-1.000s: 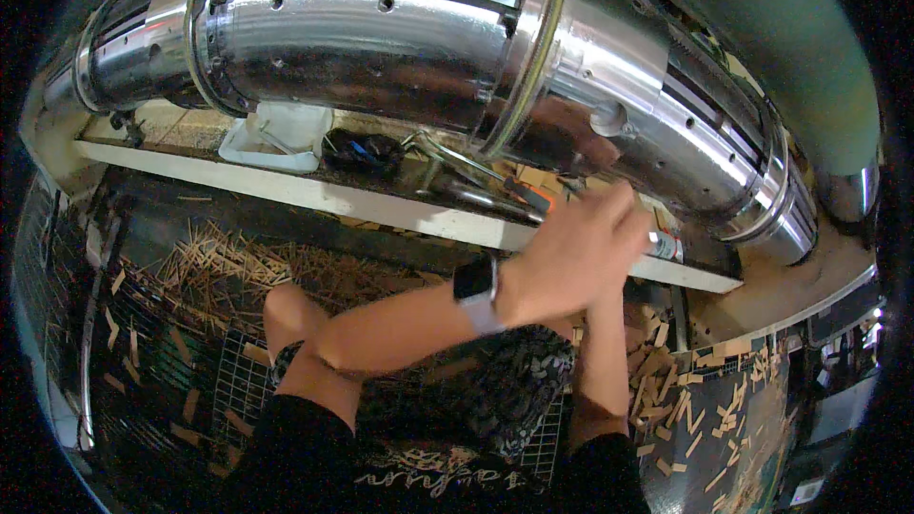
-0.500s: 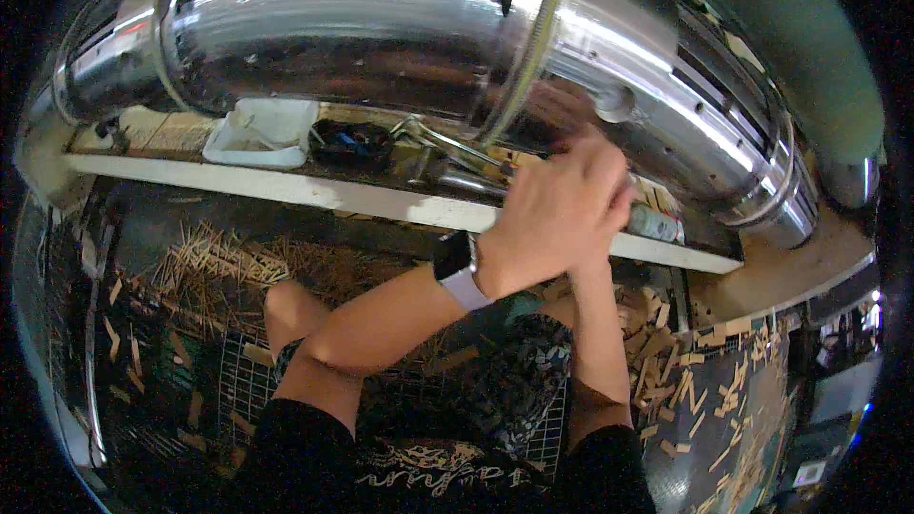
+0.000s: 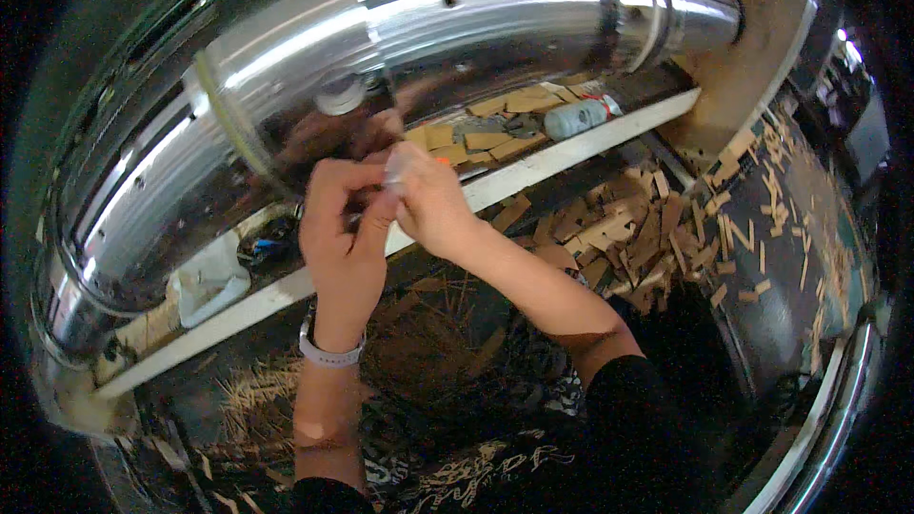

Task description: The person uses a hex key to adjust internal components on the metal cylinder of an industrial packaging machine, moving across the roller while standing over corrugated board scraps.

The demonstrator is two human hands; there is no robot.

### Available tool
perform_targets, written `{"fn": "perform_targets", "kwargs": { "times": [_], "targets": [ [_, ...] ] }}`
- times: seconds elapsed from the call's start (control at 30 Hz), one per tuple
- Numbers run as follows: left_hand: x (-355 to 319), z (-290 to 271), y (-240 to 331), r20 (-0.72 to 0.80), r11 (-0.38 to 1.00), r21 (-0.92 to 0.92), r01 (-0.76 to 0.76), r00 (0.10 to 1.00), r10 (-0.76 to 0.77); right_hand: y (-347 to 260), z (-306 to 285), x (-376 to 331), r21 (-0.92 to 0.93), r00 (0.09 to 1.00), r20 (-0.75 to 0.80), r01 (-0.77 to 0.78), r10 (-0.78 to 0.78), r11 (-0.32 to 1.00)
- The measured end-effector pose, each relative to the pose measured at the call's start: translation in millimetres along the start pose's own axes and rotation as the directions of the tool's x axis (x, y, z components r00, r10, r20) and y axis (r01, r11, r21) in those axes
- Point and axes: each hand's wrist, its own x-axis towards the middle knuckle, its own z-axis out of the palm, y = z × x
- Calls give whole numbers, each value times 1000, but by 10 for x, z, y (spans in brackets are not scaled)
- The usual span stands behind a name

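My left hand (image 3: pixel 338 219), with a pale watch strap at its wrist, has thumb and forefinger pinched together. My right hand (image 3: pixel 433 202) is curled closed against it. Where the fingers of both meet, a small whitish, translucent piece (image 3: pixel 397 169) shows; motion blur hides its exact kind. Both hands are just in front of a large shiny steel cylinder (image 3: pixel 514 24), below a round metal knob (image 3: pixel 341 95) on its side. A yellowish band (image 3: pixel 228 119) wraps around the cylinder to the left of the knob.
Under the cylinder runs a shelf with a white front edge (image 3: pixel 590 145). It carries a white tray (image 3: pixel 202 276), flat cardboard-coloured pieces (image 3: pixel 490 141) and a grey-blue bottle (image 3: pixel 576 119) lying down. Brown offcuts (image 3: pixel 619 228) and thin strips (image 3: pixel 257 395) litter the floor.
My view has turned rightward, so cylinder and shelf sit further left. My left hand no longer covers my right; they now meet side by side, with the whitish piece visible between them.
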Motion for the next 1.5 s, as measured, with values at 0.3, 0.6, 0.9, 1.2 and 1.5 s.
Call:
{"fn": "perform_targets", "kwargs": {
  "times": [0.3,0.6,0.9,1.2,1.5],
  "targets": [
    [-141,349,100,-208,985,-110,-135,972,109,-47,-474,-188,251,939,-316,-55,136,966],
    [-120,1392,-1322,607,786,465,-408,793,53,1091,-872,-672,818,668,-188,-299,720,491],
    [10,1633,-1746,669,771,445,-455,742,52,1443,-1025,-626,893,656,-66,-298,752,338],
    [16,1650,-1743,676,758,497,-423,737,-33,1417,-958,-533,983,676,-37,-108,736,148],
    [37,1682,-1722,682,761,486,-430,731,-23,1423,-895,-494,995,654,-4,76,756,-61]
  ]
}}
